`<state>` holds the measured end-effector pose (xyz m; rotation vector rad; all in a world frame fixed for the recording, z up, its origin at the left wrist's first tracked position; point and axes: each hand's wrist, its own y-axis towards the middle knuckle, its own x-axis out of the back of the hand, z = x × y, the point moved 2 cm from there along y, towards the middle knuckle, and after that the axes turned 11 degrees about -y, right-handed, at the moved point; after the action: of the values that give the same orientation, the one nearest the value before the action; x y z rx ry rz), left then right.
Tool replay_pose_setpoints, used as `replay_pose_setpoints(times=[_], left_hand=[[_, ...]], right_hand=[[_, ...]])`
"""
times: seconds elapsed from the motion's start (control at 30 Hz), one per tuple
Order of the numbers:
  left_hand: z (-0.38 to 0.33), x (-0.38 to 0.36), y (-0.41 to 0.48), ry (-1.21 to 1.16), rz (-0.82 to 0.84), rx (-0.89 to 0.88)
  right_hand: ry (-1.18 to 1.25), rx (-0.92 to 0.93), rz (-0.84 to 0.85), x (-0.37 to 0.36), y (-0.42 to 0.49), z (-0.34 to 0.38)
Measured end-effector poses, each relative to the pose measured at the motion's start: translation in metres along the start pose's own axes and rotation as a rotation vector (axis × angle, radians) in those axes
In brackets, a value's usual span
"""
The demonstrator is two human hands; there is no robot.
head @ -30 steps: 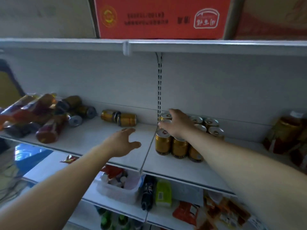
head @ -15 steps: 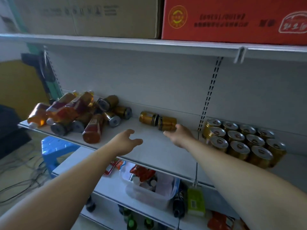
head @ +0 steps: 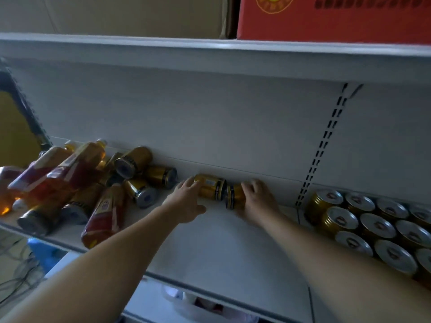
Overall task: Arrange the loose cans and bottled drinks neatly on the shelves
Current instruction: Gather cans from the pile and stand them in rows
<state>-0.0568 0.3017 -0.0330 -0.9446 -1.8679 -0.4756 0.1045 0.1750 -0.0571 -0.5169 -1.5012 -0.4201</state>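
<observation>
left arm: stretched forward, palm down | left hand [head: 188, 201]: fingers laid on left can [head: 211, 187], thumb splayed | right arm: stretched forward | right hand [head: 257, 201]: fingers curled over right can [head: 233, 197]

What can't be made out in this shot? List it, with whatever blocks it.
All in the head view.
Right hand: its back hides whether the fingers grip the lying can.
Upright cans: right edge cuts the block; no count possible.
Bottle pile: left edge cuts it; labels blurred.
Red carton: top edge cuts it; print blurred.
Lower shelf: the middle shelf hides most of it.
</observation>
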Motion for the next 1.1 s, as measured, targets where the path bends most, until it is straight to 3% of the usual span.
replay_pose_setpoints(times=[0.17,0.3,0.47,0.6,0.77,1.0,1.1], left_hand=[[0.007,-0.006,0.045,0.126,-0.009,-0.100],[0.015,-0.011,0.064,0.192,0.019,-0.134],[0.030,-0.012,0.058,-0.073,0.057,-0.188],[0.042,-0.006,0.040,-0.349,-0.023,-0.134],[0.050,0.005,0.027,-0.532,-0.076,-0.127],[0.036,0.001,0.009,-0.550,0.040,-0.215],[0.038,-0.014,0.002,-0.662,0.068,-0.177]], right_hand=[[-0.043,-0.054,-0.022,-0.009,0.004,-0.004],[0.096,-0.144,0.021,-0.013,-0.007,0.001],[0.350,-0.274,-0.068,-0.016,-0.030,0.014],[0.582,-0.420,-0.238,-0.016,-0.047,0.021],[0.718,-0.468,-0.399,-0.007,-0.061,0.032],[0.744,-0.470,-0.342,-0.010,-0.062,0.053],[0.799,-0.473,-0.294,-0.016,-0.066,0.055]])
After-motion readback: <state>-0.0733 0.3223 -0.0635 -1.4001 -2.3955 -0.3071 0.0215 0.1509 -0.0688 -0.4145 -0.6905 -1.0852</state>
